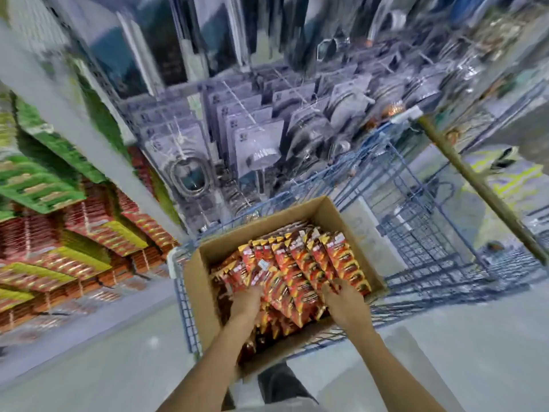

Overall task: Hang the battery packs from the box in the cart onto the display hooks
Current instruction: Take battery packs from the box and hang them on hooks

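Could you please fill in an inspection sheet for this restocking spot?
Surface: pale floor; blue wire cart stands on it.
Job's things: cardboard box in the cart, full of red battery packs; display at left holds red and green packs.
Clutter: wooden pole at the right.
Hands: left hand and right hand both on the packs in the box; grip unclear.
Cables: nothing seen.
Surroundings: grey blister packs hang ahead; picture blurred.
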